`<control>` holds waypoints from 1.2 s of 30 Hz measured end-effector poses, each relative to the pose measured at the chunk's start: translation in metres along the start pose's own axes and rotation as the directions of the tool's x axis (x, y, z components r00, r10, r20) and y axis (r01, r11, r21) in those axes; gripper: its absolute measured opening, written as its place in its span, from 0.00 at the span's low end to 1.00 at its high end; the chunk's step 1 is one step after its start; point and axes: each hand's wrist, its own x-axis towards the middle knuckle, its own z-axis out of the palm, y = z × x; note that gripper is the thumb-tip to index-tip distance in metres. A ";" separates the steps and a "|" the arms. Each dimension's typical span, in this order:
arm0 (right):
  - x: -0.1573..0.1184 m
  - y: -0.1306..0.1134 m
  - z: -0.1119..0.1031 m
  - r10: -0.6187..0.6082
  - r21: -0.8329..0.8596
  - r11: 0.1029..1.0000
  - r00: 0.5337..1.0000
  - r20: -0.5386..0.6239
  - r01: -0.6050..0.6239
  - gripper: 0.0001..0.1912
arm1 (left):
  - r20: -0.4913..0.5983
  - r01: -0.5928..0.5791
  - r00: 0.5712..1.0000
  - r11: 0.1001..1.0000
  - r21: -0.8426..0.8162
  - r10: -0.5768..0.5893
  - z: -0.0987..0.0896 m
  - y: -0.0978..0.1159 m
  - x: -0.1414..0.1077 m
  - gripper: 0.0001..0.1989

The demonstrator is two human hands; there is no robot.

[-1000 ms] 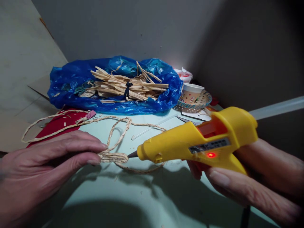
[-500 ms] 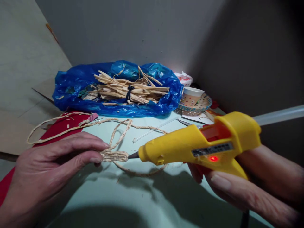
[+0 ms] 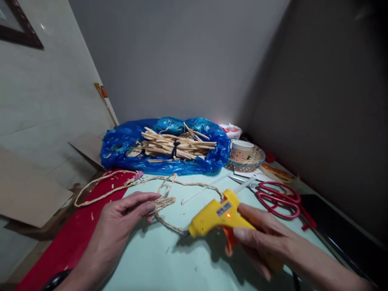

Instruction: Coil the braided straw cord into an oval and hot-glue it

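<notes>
My left hand (image 3: 129, 216) pinches a flat coil of braided straw cord (image 3: 165, 203) between thumb and fingers, just above the pale green tabletop. The cord's free length loops behind the hand, over the red cloth and across to the right. My right hand (image 3: 263, 238) is wrapped round the handle of a yellow glue gun (image 3: 210, 218), whose small light glows orange. Its dark nozzle points down and left, apart from the coil and close to a strand of the cord. A clear glue stick pokes from the gun's back end.
A blue plastic bag (image 3: 121, 141) at the back holds a tied bundle of straw strips (image 3: 163, 146). Red-handled scissors (image 3: 277, 198) lie on the right, near a paper cup (image 3: 241, 151) in a woven basket (image 3: 257, 159). Red cloth (image 3: 66, 238) covers the left edge.
My right hand has drawn the glue gun away from the coil, down and to the right, and tilted its nozzle downward. The head view has risen, bringing the scissors into sight.
</notes>
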 end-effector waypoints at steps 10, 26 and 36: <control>-0.028 0.027 0.005 0.102 -0.447 0.889 0.995 -0.011 -0.096 0.17 | 0.125 -0.013 0.992 1.000 -0.003 0.013 -0.003 0.003 -0.012 0.09; 0.047 -0.009 0.012 -0.645 -0.613 0.390 0.679 0.351 0.687 0.14 | 0.469 -0.144 0.877 0.988 0.050 0.104 -0.002 -0.001 -0.013 0.07; 0.034 -0.002 0.019 -0.764 -0.661 0.289 0.583 0.276 0.692 0.12 | 0.349 -0.198 0.922 0.979 0.055 0.167 0.002 -0.006 -0.010 0.07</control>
